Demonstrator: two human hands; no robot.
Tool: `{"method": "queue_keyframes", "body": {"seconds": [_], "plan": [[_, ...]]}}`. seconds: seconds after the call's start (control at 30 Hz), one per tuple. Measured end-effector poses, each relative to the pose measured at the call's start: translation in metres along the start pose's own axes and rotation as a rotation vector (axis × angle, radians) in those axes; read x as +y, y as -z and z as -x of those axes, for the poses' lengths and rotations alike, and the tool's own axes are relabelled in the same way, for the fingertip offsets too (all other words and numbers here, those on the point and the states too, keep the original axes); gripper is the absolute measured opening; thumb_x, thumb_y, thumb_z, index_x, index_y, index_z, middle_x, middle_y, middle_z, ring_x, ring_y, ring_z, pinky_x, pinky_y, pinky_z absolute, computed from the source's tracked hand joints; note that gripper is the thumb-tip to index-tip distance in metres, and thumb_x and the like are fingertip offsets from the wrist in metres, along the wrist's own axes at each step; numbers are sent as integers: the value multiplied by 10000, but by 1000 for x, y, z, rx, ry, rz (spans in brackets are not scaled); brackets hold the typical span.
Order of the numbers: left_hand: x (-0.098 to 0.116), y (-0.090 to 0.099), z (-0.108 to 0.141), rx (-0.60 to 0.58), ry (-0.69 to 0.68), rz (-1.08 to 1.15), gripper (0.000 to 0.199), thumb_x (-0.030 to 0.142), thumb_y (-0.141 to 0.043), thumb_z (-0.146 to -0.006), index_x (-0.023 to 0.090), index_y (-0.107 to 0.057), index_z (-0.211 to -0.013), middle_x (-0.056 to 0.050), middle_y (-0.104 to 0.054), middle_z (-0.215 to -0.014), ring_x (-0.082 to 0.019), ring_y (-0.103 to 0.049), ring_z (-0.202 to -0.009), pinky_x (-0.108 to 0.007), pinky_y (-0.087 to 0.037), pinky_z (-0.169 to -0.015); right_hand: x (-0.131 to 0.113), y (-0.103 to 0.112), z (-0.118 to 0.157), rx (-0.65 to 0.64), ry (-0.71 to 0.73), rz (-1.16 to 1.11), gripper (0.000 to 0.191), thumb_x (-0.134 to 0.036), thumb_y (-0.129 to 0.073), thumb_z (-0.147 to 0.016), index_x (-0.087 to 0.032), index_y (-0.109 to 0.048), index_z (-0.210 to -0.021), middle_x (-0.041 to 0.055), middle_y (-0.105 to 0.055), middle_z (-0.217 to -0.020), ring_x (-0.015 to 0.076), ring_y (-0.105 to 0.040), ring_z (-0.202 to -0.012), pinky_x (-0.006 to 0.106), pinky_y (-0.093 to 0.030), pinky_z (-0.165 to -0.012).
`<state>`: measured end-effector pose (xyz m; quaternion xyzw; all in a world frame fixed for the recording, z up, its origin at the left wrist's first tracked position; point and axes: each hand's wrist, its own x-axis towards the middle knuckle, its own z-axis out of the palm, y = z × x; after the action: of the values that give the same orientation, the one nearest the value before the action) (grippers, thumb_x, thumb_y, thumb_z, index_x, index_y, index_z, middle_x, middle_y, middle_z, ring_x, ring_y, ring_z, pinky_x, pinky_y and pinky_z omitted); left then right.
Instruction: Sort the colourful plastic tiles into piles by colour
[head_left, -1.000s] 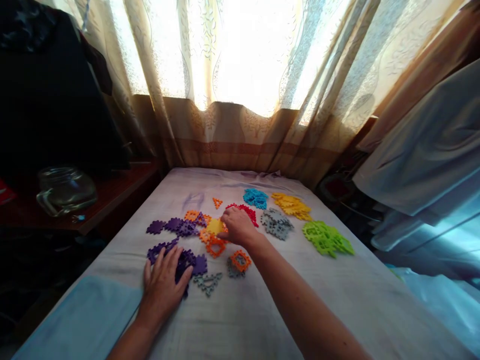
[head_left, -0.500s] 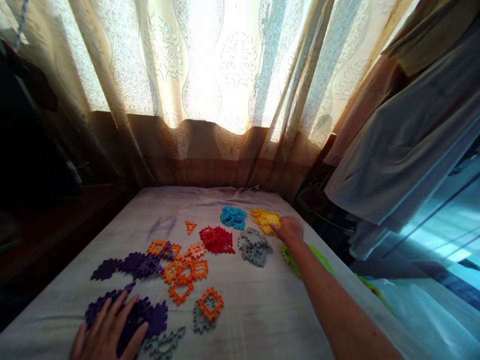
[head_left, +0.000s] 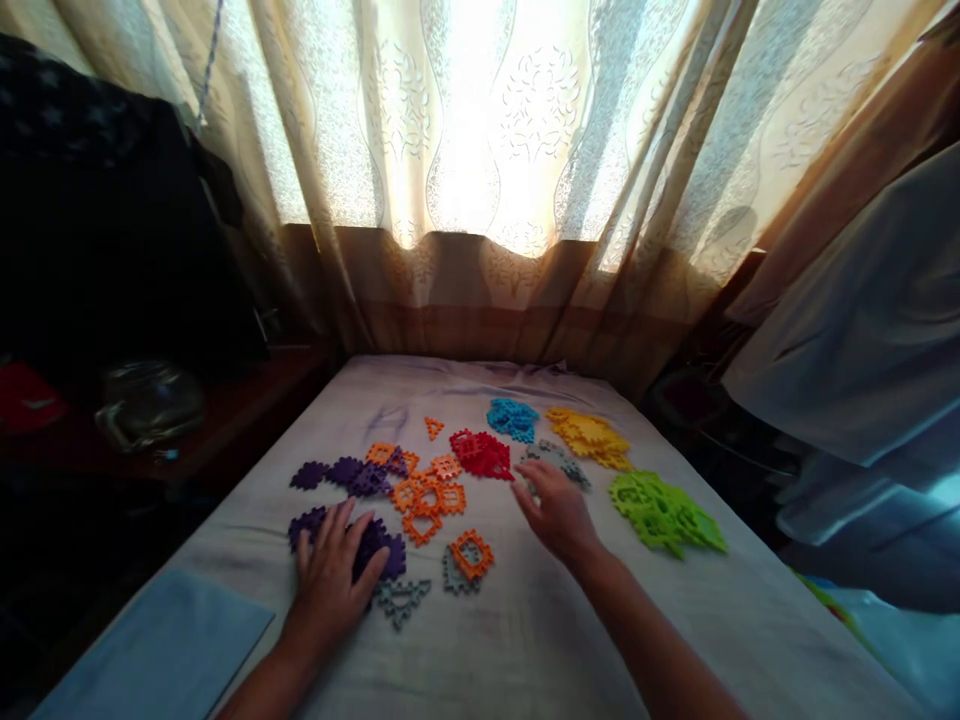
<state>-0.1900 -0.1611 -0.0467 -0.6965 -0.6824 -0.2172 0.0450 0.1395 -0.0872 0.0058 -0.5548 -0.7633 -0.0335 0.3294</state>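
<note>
My left hand (head_left: 334, 575) lies with spread fingers on purple toothed building pieces (head_left: 391, 555). Just in front of it is a grey triangular frame piece (head_left: 403, 598). My right hand (head_left: 553, 505) hovers at the near side of a pile of grey pieces (head_left: 559, 460), partly covering it; its thumb and fingers are apart and I see nothing in them. Red pieces (head_left: 481, 453) lie just left of its fingertips. Between my hands are orange pieces (head_left: 429, 495), with an orange frame (head_left: 472, 553) on top of a grey one (head_left: 456, 575).
Farther back are blue pieces (head_left: 513, 418), yellow pieces (head_left: 590, 436) and a small orange triangle (head_left: 433, 428). Green pieces (head_left: 664, 510) lie to the right. A light blue flat sheet (head_left: 157, 650) sits at the left front. Curtains (head_left: 465, 270) hang behind the sheet-covered surface.
My right hand has left the yellow pile and come left and nearer, to the grey pile, uncovering the green pieces. My left hand stays on the purple pieces. The view has swung left.
</note>
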Motion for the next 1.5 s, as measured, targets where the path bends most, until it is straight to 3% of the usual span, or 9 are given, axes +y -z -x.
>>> {"method": "queue_keyframes", "body": {"seconds": [0.17, 0.33, 0.47, 0.6, 0.8, 1.0, 1.1, 1.2, 1.5], "plan": [[-15, 19, -51, 29, 131, 10, 484, 435, -364, -952, 249, -524, -1370, -110, -411, -1526, -305, -297, -1438, -599, -204, -1134, -67, -51, 48, -67, 140, -92, 436, -349, -600, -851, -198, -619, -1259, 140, -625, -1267, 271, -579, -1163, 424, -489, -970], [-48, 29, -113, -126, 343, -52, 580, 495, -362, -930, 183, -493, -1402, -178, -405, -1516, -375, -330, -1411, -658, -234, -1090, -81, -87, 38, -37, -22, -79, 478, -380, -581, -871, -145, -609, -1287, 212, -548, -1356, 344, -512, -1263, 523, -443, -1029], [-52, 17, -122, -181, 275, -19, 518, 514, -388, -909, 229, -608, -1281, -109, -578, -1386, -327, -497, -1298, -527, -374, -1060, -86, -99, 24, -57, 6, -188, 437, -395, -525, -911, -166, -624, -1270, 171, -595, -1313, 296, -553, -1225, 477, -460, -1034], [-43, 14, -126, -157, 136, 13, 519, 476, -287, -953, 211, -631, -1237, -67, -653, -1287, -218, -575, -1208, -328, -410, -1043, -82, -100, 4, -20, 88, -262, 388, -381, -491, -936, -196, -637, -1243, 131, -603, -1314, 250, -553, -1222, 432, -454, -1050], [-10, -3, -187, -202, -37, -5, 497, 482, -347, -947, 238, -581, -1311, -66, -551, -1420, -220, -463, -1332, -358, -306, -1127, -80, -107, -31, -78, 103, -129, 360, -377, -530, -926, -176, -658, -1196, 158, -620, -1259, 278, -566, -1185, 449, -465, -1022], [41, -48, -238, -430, -167, 2, 607, 588, -397, -917, 293, -428, -1447, -99, -331, -1571, -330, -293, -1441, -587, -216, -1129, -89, -104, -10, -132, 158, -139, 413, -378, -582, -898, -189, -611, -1264, 151, -581, -1317, 293, -523, -1229, 482, -433, -1055], [48, -56, -240, -526, -224, 16, 596, 587, -378, -928, 277, -455, -1431, -122, -341, -1563, -337, -311, -1432, -605, -240, -1110, -86, -99, 1, -128, 167, -176, 384, -371, -575, -899, -192, -623, -1235, 144, -574, -1332, 284, -521, -1228, 474, -439, -1052], [42, -50, -227, -569, -303, 27, 546, 551, -368, -945, 270, -505, -1393, -110, -385, -1542, -286, -325, -1431, -525, -260, -1129, -82, -94, 3, -103, 198, -193, 353, -350, -559, -904, -180, -634, -1205, 145, -594, -1302, 277, -535, -1209, 464, -448, -1043], [21, -7, -145, -502, -429, 64, 488, 499, -407, -949, 283, -533, -1368, -53, -508, -1463, -201, -439, -1361, -361, -307, -1126, -87, -76, 10, -102, 245, -315, 256, -238, -511, -920, -189, -674, -1111, 93, -690, -1144, 202, -624, -1073, 365, -508, -969]]}}
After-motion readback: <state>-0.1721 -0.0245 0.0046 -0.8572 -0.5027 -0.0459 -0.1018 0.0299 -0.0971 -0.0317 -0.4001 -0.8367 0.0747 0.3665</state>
